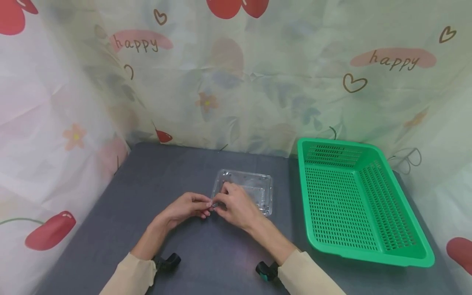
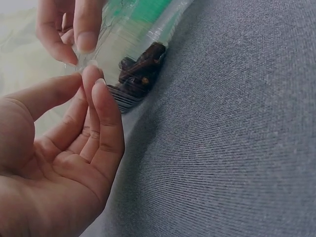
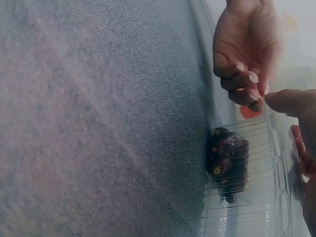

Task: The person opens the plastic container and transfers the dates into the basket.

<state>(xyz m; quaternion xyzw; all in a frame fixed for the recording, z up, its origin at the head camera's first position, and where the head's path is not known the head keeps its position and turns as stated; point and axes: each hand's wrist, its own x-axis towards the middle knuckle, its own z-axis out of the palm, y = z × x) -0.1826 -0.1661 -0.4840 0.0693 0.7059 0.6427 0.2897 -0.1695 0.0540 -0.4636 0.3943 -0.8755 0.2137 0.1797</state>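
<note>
A clear plastic box [image 1: 262, 191] with a clear lid sits on the dark grey cloth. Inside its near end lie several dark, elongated fruit-like pieces [image 3: 229, 158], seen through the ribbed wall in both wrist views. My left hand [image 1: 184, 209] pinches the box's near left corner between thumb and fingertips. Right beside it, my right hand [image 1: 237, 207] grips the same corner edge with its thumb and forefinger, its other fingers reaching over the lid. In the head view the right hand hides the dark pieces.
To the right stands a large green slotted basket [image 1: 304, 192], its far end close to the patterned curtain [image 1: 258, 102]. Curtains also hang at both sides of the grey tabletop [image 1: 158, 172]. Each wrist wears a black device [image 1: 267, 270].
</note>
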